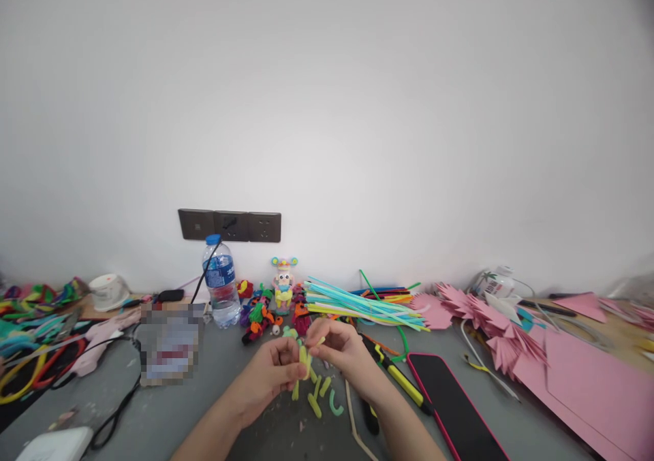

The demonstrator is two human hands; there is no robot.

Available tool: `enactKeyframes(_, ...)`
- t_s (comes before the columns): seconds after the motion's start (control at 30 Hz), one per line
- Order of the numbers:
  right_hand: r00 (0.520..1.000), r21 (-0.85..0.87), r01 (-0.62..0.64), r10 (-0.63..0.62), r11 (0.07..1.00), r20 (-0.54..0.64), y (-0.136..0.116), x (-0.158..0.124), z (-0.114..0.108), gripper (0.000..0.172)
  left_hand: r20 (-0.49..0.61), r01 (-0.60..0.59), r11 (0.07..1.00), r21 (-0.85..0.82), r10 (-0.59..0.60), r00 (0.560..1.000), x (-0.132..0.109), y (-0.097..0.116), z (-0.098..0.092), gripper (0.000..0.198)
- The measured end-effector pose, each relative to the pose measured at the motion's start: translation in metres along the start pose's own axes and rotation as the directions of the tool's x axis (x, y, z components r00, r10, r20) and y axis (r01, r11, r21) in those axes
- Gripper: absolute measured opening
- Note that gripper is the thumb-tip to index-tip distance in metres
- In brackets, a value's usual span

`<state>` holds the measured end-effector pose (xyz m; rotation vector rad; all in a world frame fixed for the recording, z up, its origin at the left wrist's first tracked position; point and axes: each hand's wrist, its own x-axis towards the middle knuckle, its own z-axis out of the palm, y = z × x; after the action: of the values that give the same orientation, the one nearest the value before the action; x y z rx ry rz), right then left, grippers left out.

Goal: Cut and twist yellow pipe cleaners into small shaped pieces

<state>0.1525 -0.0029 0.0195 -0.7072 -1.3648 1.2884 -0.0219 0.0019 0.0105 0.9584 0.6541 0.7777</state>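
My left hand (273,372) is closed in a pinch on a pale yellow piece of pipe cleaner (305,360) above the table. Close beside it, my right hand (341,349) pinches the upper end of what looks like the same yellow piece; its fingers partly hide the join. Below the hands lie several short yellow-green pipe cleaner pieces (315,406) and a curved mint-green piece (336,402). A few pale green pieces (290,333) show just behind my fingers.
Behind stand a water bottle (221,284), a small figurine (283,284) and a pipe cleaner bundle (362,306). On the right are a yellow-black cutter (403,383), a phone (454,406) and pink paper (587,386). Scissors (38,372) and a glue gun (99,342) lie left.
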Motion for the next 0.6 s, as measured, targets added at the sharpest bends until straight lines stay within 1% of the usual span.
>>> enactKeyframes(0.1, 0.996, 0.027, -0.069, 0.067, 0.997, 0.060, -0.004, -0.002, 0.002, 0.017, 0.044, 0.034, 0.998, 0.049, -0.036, 0.998, -0.002, 0.002, 0.002, 0.040)
enactKeyframes(0.17, 0.993, 0.021, -0.104, 0.102, 0.994, 0.062, -0.004, -0.001, 0.002, 0.020, 0.046, 0.044, 0.996, 0.072, -0.047, 0.998, -0.003, 0.003, 0.004, 0.041)
enactKeyframes(0.23, 0.993, 0.004, -0.117, 0.117, 0.993, 0.027, -0.002, 0.000, 0.000, 0.022, 0.008, 0.033, 0.995, 0.089, -0.034, 0.999, -0.002, 0.003, 0.004, 0.040)
enactKeyframes(0.3, 0.993, -0.005, -0.113, 0.113, 0.994, -0.026, 0.004, 0.003, -0.003, 0.022, -0.058, 0.001, 0.990, 0.139, 0.007, 0.998, 0.002, 0.001, 0.001, 0.038)
enactKeyframes(0.37, 0.992, -0.012, -0.104, 0.103, 0.995, -0.078, 0.012, 0.005, -0.005, 0.023, -0.118, -0.064, 0.962, 0.266, 0.098, 0.988, 0.006, -0.001, -0.003, 0.035)
enactKeyframes(0.4, 0.990, -0.018, -0.097, 0.095, 0.995, -0.100, 0.015, 0.006, -0.006, 0.024, -0.140, -0.110, 0.926, 0.361, 0.170, 0.975, 0.008, -0.003, -0.006, 0.032)
enactKeyframes(0.43, 0.989, -0.027, -0.089, 0.085, 0.996, -0.119, 0.019, 0.007, -0.006, 0.025, -0.155, -0.155, 0.871, 0.466, 0.253, 0.955, 0.010, -0.005, -0.008, 0.027)
enactKeyframes(0.5, 0.987, -0.044, -0.069, 0.062, 0.997, -0.149, 0.025, 0.009, -0.005, 0.027, -0.157, -0.209, 0.729, 0.652, 0.399, 0.904, 0.011, -0.007, -0.011, 0.016)
enactKeyframes(0.53, 0.986, -0.050, -0.061, 0.052, 0.997, -0.158, 0.028, 0.009, -0.004, 0.028, -0.149, -0.212, 0.663, 0.718, 0.444, 0.883, 0.011, -0.008, -0.012, 0.011)
enactKeyframes(0.6, 0.985, -0.056, -0.054, 0.044, 0.997, -0.169, 0.031, 0.009, 0.000, 0.029, -0.131, -0.196, 0.571, 0.797, 0.480, 0.868, 0.010, -0.009, -0.012, 0.005)
